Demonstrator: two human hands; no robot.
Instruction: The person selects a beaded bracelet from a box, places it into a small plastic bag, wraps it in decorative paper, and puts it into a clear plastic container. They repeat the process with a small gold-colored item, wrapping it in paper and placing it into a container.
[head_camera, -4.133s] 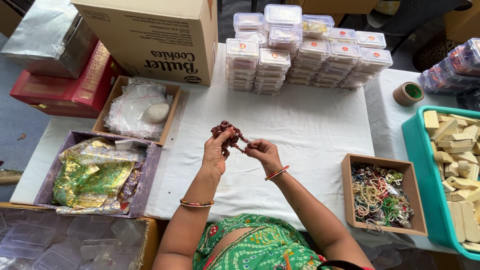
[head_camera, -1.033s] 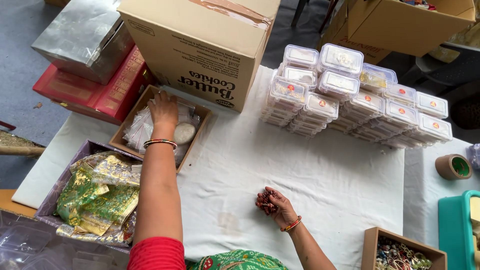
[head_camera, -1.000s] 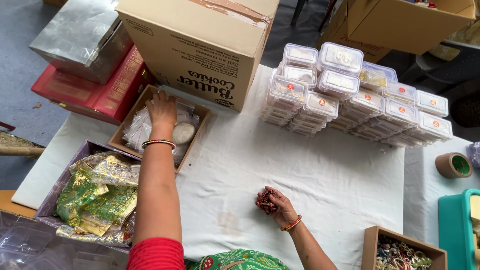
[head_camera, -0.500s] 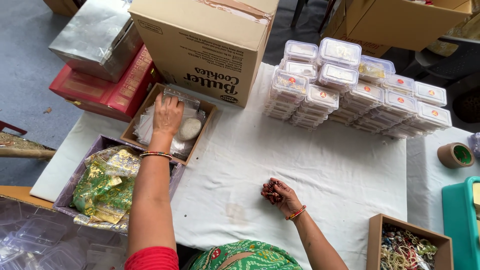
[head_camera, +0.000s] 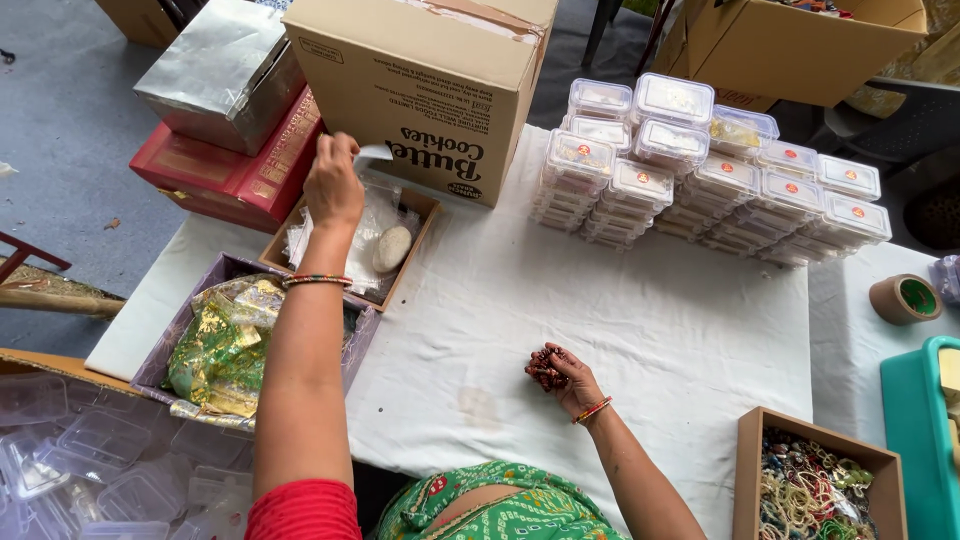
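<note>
Beaded cluster (head_camera: 546, 368): dark red and brown, lower centre of the frame, resting on the white cloth and enclosed by the right hand (head_camera: 572, 380), whose fingers curl closed around it.
Left hand (head_camera: 334, 186): raised at upper left above the shallow cardboard tray (head_camera: 418, 225); thumb and fingertips pinch a small clear plastic pouch (head_camera: 372, 153).
Tray contents: more clear pouches and a pale oval stone (head_camera: 391, 248).
Surface: a table draped in a white cloth (head_camera: 640, 310), creased, with a faint stain near the centre.
Upper centre: a large brown carton (head_camera: 425, 80) standing on the cloth.
Upper right: stacks of clear lidded plastic containers (head_camera: 700, 165).
Left: a purple box (head_camera: 185, 320) of green and gold foil packets; beyond it, red boxes (head_camera: 215, 180) beneath a silver-wrapped one (head_camera: 215, 75).
Right edge: a tape roll (head_camera: 903, 298), a teal bin (head_camera: 915, 440), and a cardboard box of coloured beads (head_camera: 805, 485).
Room: grey floor (head_camera: 60, 130) at upper left.
</note>
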